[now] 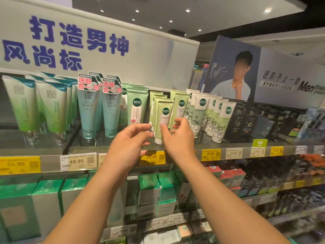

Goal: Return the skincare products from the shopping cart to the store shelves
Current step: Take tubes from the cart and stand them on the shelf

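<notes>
The right hand (177, 136) pinches the pale green tube (163, 120), setting it upright; the left hand (131, 143), loosely curled beside that tube, holds nothing. Next: release gently.

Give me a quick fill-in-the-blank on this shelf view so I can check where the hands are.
1. The right hand touches a pale green tube standing on the ____ shelf.
2. The left hand holds ____.
3. The yellow price tag below the hands reads ____.
4. The blue tubes stand to the ____ of the hands.

Missing words: top; nothing; 25.50; left
</notes>
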Available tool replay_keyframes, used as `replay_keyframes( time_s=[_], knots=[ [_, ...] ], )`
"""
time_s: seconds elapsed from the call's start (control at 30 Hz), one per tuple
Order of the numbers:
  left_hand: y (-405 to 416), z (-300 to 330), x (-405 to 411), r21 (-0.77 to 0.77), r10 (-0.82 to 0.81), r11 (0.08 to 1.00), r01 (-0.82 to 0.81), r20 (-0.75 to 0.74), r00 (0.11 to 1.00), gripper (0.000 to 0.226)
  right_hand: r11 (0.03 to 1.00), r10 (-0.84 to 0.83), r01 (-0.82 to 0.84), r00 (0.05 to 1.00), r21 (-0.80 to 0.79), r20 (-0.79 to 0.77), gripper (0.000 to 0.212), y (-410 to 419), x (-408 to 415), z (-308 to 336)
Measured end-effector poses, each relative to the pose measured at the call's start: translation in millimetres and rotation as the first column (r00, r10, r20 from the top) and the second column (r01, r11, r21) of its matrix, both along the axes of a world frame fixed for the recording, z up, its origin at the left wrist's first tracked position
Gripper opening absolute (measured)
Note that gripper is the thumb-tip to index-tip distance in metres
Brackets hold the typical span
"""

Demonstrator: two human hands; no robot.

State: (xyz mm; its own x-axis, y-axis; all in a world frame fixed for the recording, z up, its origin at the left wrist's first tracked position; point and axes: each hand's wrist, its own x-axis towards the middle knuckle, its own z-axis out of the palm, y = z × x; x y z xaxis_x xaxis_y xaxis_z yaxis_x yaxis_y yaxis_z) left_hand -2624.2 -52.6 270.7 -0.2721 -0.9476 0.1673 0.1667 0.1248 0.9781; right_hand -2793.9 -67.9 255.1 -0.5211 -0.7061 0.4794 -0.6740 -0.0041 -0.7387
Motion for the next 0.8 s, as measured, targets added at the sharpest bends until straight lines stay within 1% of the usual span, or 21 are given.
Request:
replay_keyframes(
  time_s=[0.1,0.2,0.33,0.53,0.63,0.7,0.8],
  knots=[
    [3.5,-2.2,-2.8,-0.016,-0.027,0.999,0.027,-0.002,1.0,0.017,0.993,0.026,-0.018,0.998,-0.116,0.065,0.044,13.2,2.1,-1.2],
    [6.6,-4.8,-7.0,-0.012,-0.067,0.998,0.066,-0.024,0.997,0.019,0.973,0.024,-0.001,0.995,-0.231,0.098,0.031,32.5,1.5,0.1],
    [13.9,-10.5,-18.0,-0.009,-0.144,0.99,0.144,-0.036,0.989,0.018,0.952,0.017,0.026,0.991,-0.305,0.136,0.021,61.9,-2.0,-4.9],
    [32.0,-22.3,-46.1,-0.008,-0.307,0.952,0.307,-0.04,0.951,0.019,0.946,-0.026,0.08,0.985,-0.313,0.171,0.017,109.5,-16.5,-23.7],
    [41.6,-30.4,-63.8,0.004,-0.378,0.926,0.378,-0.043,0.925,0.02,0.949,-0.058,0.113,0.98,-0.294,0.19,0.035,134.0,-27.2,-32.6],
    [49.9,-37.5,-76.8,0.013,-0.433,0.901,0.433,-0.028,0.901,0.021,0.956,-0.074,0.124,0.979,-0.267,0.188,0.039,153.2,-34.3,-38.4],
    [65.6,-50.7,-99.4,0.048,-0.517,0.855,0.516,0.006,0.856,0.02,0.964,-0.122,0.16,0.976,-0.211,0.182,0.032,186.0,-45.4,-48.7]
  ],
)
